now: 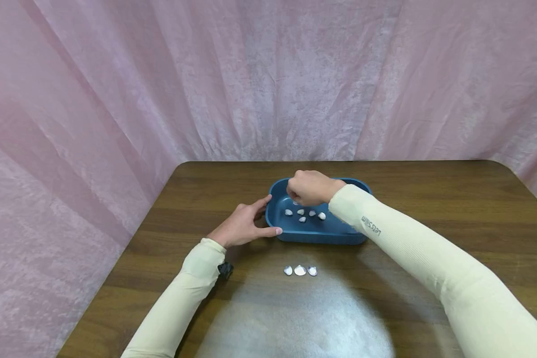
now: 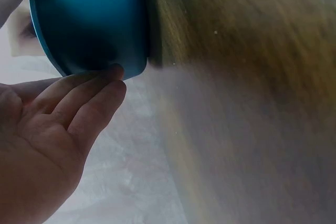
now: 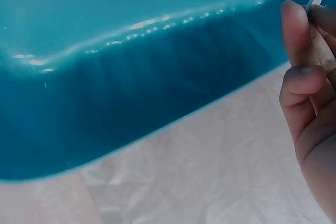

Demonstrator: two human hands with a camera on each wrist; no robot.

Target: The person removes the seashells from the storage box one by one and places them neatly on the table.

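Note:
A blue oblong basin (image 1: 322, 237) stands on the table with several small white seashells (image 1: 301, 212) on its floor. My left hand (image 1: 241, 224) spans the basin's left end, thumb at the near corner and index finger at the rim. In the left wrist view, its other straight fingers (image 2: 97, 100) touch the outer wall. Over the basin's left half is my right hand (image 1: 311, 188), knuckles up. The right wrist view shows it pinching a small white seashell (image 3: 315, 1) between its fingertips, partly hidden by them. Three flat, shiny white seashells (image 1: 300, 270) lie in a row before the basin.
The brown wooden table (image 1: 429, 209) has rounded far corners. Pink curtains (image 1: 273, 84) hang behind it and along its left side. A small black device (image 1: 225, 270) sits at the left wrist. A bright glare falls on the near tabletop.

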